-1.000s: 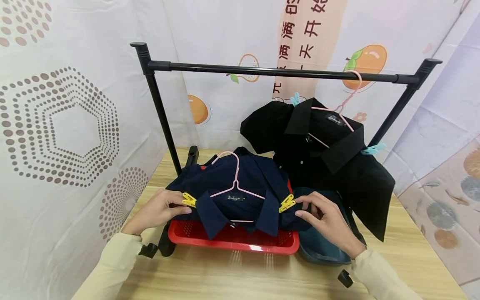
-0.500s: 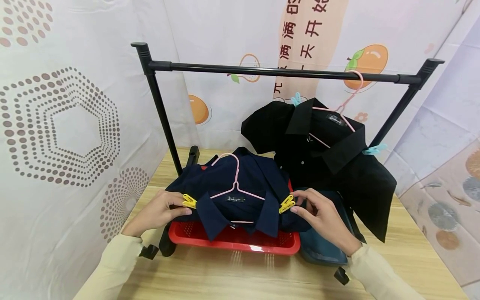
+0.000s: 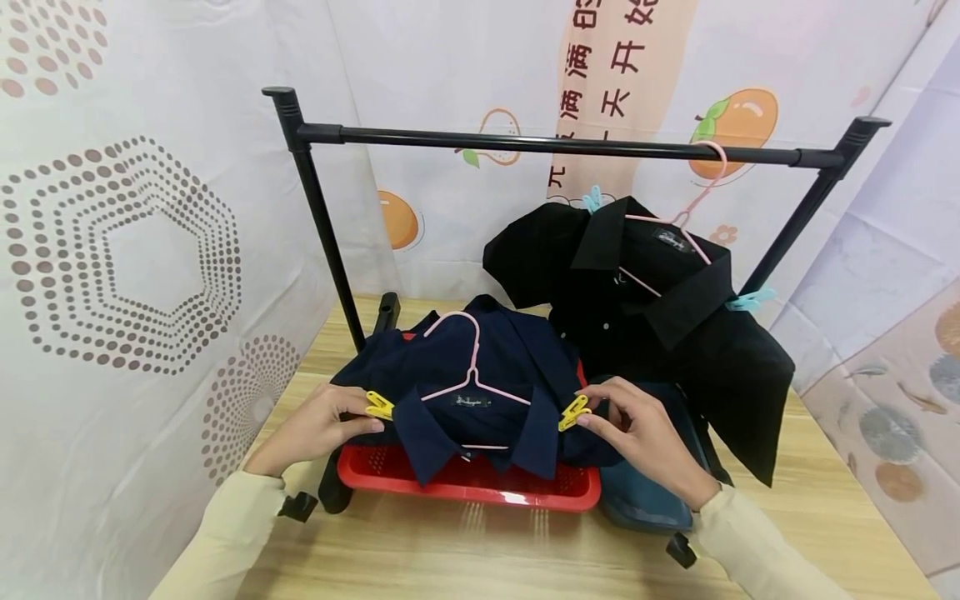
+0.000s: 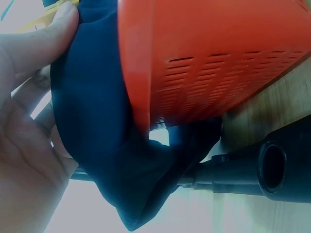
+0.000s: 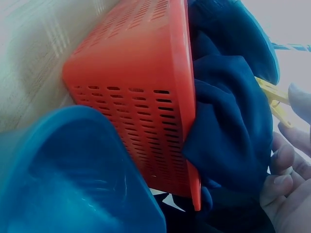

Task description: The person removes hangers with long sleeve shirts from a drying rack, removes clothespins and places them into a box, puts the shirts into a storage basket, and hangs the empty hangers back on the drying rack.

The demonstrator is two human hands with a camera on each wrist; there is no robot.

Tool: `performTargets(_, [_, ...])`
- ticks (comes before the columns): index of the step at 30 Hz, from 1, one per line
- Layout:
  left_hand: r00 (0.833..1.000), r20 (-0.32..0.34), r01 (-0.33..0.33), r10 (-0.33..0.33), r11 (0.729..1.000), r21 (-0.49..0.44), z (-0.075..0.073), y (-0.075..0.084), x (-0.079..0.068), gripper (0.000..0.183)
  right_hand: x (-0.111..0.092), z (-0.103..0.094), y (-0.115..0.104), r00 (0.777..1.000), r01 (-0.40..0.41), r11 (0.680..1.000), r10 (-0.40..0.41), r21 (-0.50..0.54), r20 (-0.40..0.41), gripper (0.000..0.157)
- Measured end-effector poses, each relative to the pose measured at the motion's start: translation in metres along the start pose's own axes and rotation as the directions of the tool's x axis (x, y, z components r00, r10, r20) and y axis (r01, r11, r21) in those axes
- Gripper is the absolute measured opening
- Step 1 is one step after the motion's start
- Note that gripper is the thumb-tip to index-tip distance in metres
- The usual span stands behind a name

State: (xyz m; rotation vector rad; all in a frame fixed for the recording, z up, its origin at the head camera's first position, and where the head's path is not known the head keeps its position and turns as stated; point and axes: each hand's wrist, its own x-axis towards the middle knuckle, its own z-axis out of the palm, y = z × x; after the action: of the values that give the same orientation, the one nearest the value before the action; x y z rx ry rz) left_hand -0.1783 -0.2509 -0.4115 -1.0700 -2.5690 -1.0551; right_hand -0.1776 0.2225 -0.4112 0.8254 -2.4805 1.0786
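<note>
A navy shirt (image 3: 510, 350) lies over a red basket (image 3: 468, 492), with a pink hanger (image 3: 472, 371) inside its collar. Yellow clothespins sit at both sides of the collar. My left hand (image 3: 318, 423) has thumb and index finger at the left clothespin (image 3: 379, 406); in the left wrist view its thumb presses at the pin and the shirt's edge. With thumb and index finger, my right hand (image 3: 637, 433) pinches the handles of the right clothespin (image 3: 574, 412). In the right wrist view, that clothespin (image 5: 273, 99) reaches from the cloth to my fingertips.
Behind stands a black rack with a horizontal bar (image 3: 525, 143). A black shirt (image 3: 637, 325) hangs from it on another pink hanger, with light blue clothespins (image 3: 750, 299) at its collar. A dark blue basin (image 3: 645, 492) is right of the basket on the wooden table (image 3: 420, 558).
My right thumb and index finger have closed in on the right clothespin from beside it. The left hand stays in nearly the same place. The pink hanger's hook has tipped slightly lower.
</note>
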Motion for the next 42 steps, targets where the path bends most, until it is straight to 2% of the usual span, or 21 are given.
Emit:
performTargets(10, [1.0,-0.002,0.025,-0.025,1.0,0.007,0.0,0.0018,0.0,0.014,-0.0011,-0.0006,-0.0003,0.999,-0.025,0.999,0.023,0.037,0.032,0.024])
performTargets(18, [1.0,-0.004,-0.007,0.007,1.0,0.017,0.0026,0.0005,0.0001,0.014,-0.0042,0.0006,-0.0028,1.0,-0.01,0.994,0.007,0.105,0.03,0.023])
performTargets(22, [1.0,-0.004,-0.027,0.027,0.999,0.022,0.0024,-0.0008,-0.0001,0.014,-0.004,0.0028,-0.0026,1.0,0.013,0.992,-0.014,0.124,0.011,0.024])
performTargets(31, [0.999,-0.008,-0.032,0.033,0.999,0.023,0.0009,0.0004,-0.0009,0.018,-0.0021,0.0084,0.0011,0.991,0.118,0.986,-0.11,0.115,-0.075,0.034])
performTargets(42, [0.999,-0.009,-0.032,0.033,0.999,0.022,0.0005,0.0019,-0.0021,0.014,-0.0015,0.008,-0.0001,0.989,0.12,0.985,-0.108,0.123,-0.1,0.031])
